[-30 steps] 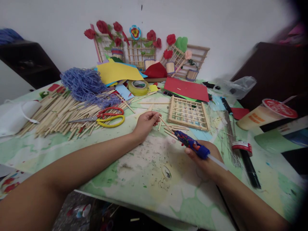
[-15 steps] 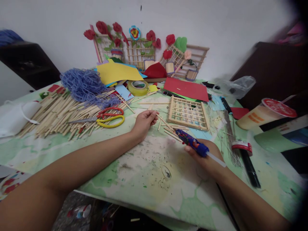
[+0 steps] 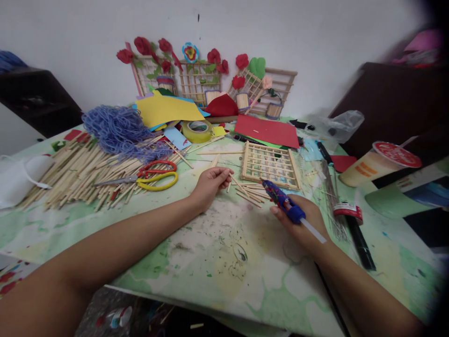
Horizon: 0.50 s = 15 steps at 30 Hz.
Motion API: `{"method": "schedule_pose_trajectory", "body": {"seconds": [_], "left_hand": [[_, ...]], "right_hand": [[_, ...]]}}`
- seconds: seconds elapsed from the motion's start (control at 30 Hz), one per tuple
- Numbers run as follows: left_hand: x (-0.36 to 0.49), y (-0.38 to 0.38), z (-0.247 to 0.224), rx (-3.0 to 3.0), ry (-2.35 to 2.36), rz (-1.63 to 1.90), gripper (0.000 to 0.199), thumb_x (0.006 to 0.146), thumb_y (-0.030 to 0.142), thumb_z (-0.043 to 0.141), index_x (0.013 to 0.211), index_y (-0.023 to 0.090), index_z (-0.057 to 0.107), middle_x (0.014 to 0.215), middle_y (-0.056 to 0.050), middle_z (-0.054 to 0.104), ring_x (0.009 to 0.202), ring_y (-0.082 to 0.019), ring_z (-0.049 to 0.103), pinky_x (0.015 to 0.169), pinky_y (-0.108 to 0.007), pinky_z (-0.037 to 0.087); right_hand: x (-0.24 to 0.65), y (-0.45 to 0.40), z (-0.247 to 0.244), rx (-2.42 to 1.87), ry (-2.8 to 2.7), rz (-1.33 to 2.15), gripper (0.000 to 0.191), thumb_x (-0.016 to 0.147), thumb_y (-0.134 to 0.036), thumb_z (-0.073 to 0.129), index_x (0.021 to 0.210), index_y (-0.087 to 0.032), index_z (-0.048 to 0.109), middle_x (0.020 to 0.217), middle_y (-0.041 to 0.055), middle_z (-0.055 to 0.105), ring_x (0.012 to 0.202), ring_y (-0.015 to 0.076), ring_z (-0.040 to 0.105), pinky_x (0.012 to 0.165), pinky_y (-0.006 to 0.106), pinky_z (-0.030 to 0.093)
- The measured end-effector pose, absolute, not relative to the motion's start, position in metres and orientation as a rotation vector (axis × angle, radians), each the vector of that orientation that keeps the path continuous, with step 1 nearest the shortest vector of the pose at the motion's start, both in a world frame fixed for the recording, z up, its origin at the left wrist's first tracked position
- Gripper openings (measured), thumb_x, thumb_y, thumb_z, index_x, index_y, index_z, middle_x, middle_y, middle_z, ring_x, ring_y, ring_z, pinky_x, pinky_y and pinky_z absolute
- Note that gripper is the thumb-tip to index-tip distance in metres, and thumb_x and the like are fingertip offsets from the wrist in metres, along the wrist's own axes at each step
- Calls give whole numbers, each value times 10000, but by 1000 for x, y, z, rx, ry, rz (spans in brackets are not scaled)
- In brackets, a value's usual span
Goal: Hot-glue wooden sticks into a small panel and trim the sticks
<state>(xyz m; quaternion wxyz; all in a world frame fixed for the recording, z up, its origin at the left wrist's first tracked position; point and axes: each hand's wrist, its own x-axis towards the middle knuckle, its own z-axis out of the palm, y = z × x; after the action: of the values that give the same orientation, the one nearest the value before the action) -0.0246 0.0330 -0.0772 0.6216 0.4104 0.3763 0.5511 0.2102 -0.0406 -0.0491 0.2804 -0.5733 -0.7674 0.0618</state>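
Observation:
My left hand (image 3: 212, 184) pinches a thin wooden stick (image 3: 234, 179) between thumb and fingers, just above the table. A blue hot glue gun (image 3: 283, 200) is in my right hand (image 3: 304, 220), its nozzle pointing up and left, a clear glue stick jutting from its back. Short cut sticks (image 3: 250, 193) lie loose between the two hands. Beyond the nozzle, a small wooden lattice (image 3: 270, 163) made of crossed sticks rests on the table. Part of my right hand's grip is hidden behind the gun.
Scissors (image 3: 154, 179) and blue yarn (image 3: 115, 128) lie on a heap of sticks (image 3: 73, 173) at left. Tape (image 3: 197, 132) and red paper (image 3: 266, 131) are farther back. A lidded drink cup (image 3: 380, 161) stands at right. Flowered lattices (image 3: 199, 77) lean against the wall.
The glue gun's nozzle has drawn away from the held stick, moving right and upward. My left hand keeps its pinch on the stick. The whole view has shifted slightly.

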Motion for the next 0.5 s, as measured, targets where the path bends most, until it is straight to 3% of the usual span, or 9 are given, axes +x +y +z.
{"method": "schedule_pose_trajectory", "body": {"seconds": [0.5], "left_hand": [[-26, 37, -76, 817, 871, 1348, 243, 687, 306, 747, 800, 104, 674, 623, 13, 546, 537, -32, 471, 504, -135, 370]], "right_hand": [[206, -48, -49, -1225, -2287, 219, 306, 800, -467, 546, 661, -200, 490, 627, 9, 490, 573, 147, 444, 559, 262, 330]]}}
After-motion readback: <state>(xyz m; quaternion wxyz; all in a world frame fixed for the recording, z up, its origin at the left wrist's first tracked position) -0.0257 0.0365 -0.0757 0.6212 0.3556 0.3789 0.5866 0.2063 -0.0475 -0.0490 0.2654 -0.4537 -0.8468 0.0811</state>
